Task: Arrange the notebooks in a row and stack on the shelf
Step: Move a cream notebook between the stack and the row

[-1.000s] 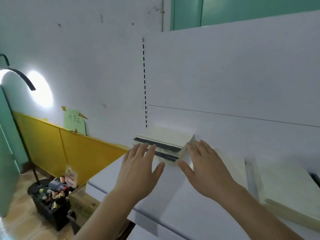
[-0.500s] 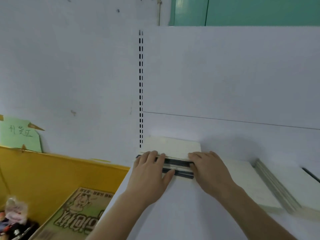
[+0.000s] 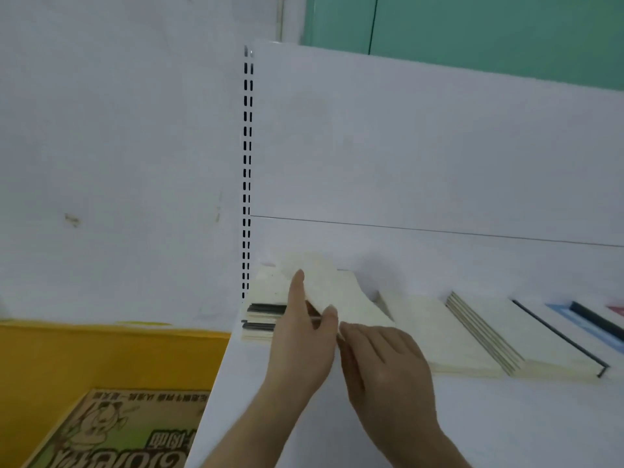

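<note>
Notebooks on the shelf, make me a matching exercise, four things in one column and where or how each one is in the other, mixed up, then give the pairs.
Column one:
1. cream notebook
2. stack of notebooks
3. cardboard box
4. blue notebook

Column two:
A. far right on the shelf
B. lifted, pinched by the left hand, with the right hand at its lower edge
C. below the shelf's left end, by the yellow panel
D. lying at the shelf's left end, dark edges showing

Pairs: 1-B, 2-D, 3-C, 4-A
</note>
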Action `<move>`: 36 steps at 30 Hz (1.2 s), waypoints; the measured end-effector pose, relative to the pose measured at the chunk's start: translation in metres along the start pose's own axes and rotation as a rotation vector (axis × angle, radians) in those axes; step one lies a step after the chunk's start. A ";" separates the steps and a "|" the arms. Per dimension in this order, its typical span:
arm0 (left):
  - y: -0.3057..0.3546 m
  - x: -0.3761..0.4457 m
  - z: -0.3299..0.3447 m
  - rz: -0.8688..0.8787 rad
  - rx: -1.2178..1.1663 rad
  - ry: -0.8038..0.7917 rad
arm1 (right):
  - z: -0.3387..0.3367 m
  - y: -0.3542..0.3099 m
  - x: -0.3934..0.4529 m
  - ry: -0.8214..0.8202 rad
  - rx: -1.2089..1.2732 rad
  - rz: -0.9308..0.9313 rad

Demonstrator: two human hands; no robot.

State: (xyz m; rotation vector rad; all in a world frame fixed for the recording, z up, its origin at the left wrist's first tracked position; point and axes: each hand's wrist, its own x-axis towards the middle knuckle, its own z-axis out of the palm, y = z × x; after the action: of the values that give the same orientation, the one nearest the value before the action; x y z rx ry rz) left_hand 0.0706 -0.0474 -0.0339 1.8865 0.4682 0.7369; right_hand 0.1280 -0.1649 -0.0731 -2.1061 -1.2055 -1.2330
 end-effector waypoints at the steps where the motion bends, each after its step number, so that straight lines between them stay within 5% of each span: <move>1: 0.000 -0.001 0.000 0.020 0.008 0.005 | 0.002 -0.002 -0.002 -0.011 0.035 -0.021; 8: -0.015 0.005 -0.026 0.091 0.048 0.265 | 0.004 0.016 0.003 -0.050 0.236 0.099; 11: -0.020 0.003 -0.042 0.074 0.080 0.229 | 0.018 0.049 0.021 -0.276 0.145 0.255; 14: -0.027 -0.003 -0.052 0.046 0.114 0.167 | 0.039 0.072 0.036 -0.562 0.099 0.200; 18: -0.041 -0.005 -0.061 0.024 0.126 0.180 | 0.056 0.076 0.048 -0.704 0.056 0.098; 25: -0.035 -0.015 -0.073 -0.035 0.035 0.175 | 0.027 0.081 0.071 -0.587 -0.036 0.101; 32: -0.017 -0.016 -0.066 -0.096 -0.143 0.191 | -0.022 0.057 0.073 0.071 -0.074 0.323; 36: -0.005 -0.014 -0.042 -0.089 -0.282 0.119 | -0.024 0.002 0.038 0.136 0.011 0.152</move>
State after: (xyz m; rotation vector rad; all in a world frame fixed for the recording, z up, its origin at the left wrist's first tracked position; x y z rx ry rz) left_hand 0.0325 -0.0256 -0.0301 1.5560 0.4927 0.8144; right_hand 0.1268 -0.1649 -0.0280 -2.0287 -0.9732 -1.2738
